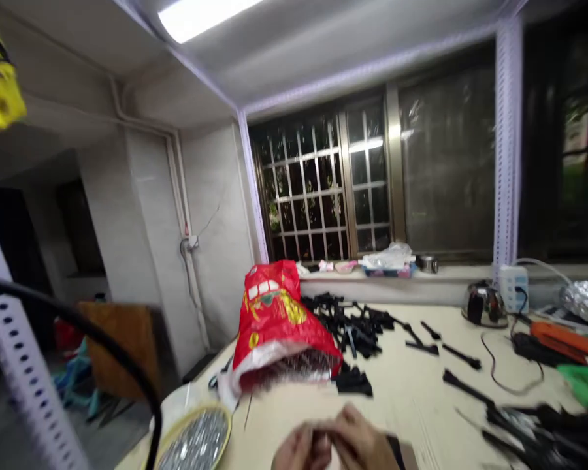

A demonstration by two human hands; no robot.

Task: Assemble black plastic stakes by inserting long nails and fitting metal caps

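Observation:
Close together at the bottom of the head view are my left hand [298, 448] and my right hand [361, 438]. Fingers of both are bent inward and meet at the tips, closed. Blur and the fingers themselves hide whatever is between them. Just beyond the hands, a red plastic bag [274, 320] lies with its mouth toward me, thin shiny metal pieces showing inside. To the left of my hands stands a yellow-rimmed bowl [229, 427] filled with small silvery metal parts [196, 440]. A pile of black rod-like parts [353, 326] sits behind the bag.
More black parts [534, 431] lie at the right of the pale table [402, 385], near an orange tool [558, 339]. A shiny kettle-like pot [485, 303] and a white power strip [514, 287] stand at the back. A black cable [102, 333] curves across the left foreground.

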